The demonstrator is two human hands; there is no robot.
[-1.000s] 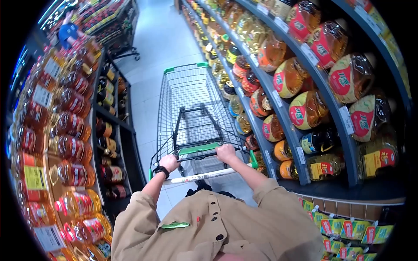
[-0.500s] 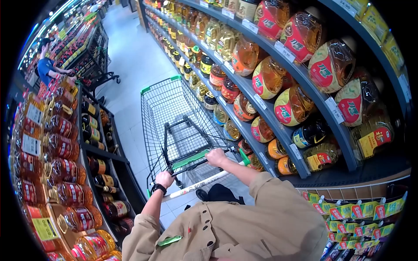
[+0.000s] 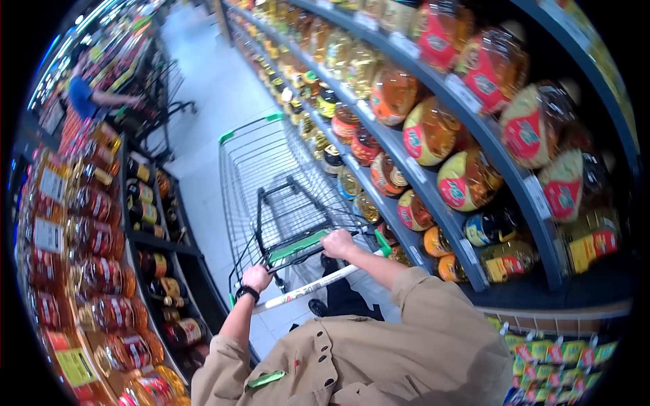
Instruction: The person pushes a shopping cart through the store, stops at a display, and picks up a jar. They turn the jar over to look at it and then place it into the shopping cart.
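A wire shopping cart (image 3: pixel 271 169) with green trim stands in the aisle in front of me, its basket holding nothing. My left hand (image 3: pixel 256 277), with a black watch on the wrist, grips the left end of the white cart handle (image 3: pixel 305 287). My right hand (image 3: pixel 337 243) grips the same handle near its right end. Both arms wear tan sleeves.
Shelves of cooking oil bottles (image 3: pixel 433 135) run along the right, close to the cart's side. Another oil rack (image 3: pixel 101 230) lines the left. A person in a blue top (image 3: pixel 84 95) stands with a cart far back left. Pale floor (image 3: pixel 217 88) stretches ahead.
My view has swung toward the right-hand shelves and tilted. The cart has rolled a little forward along the aisle. Both hands keep their grip on the handle.
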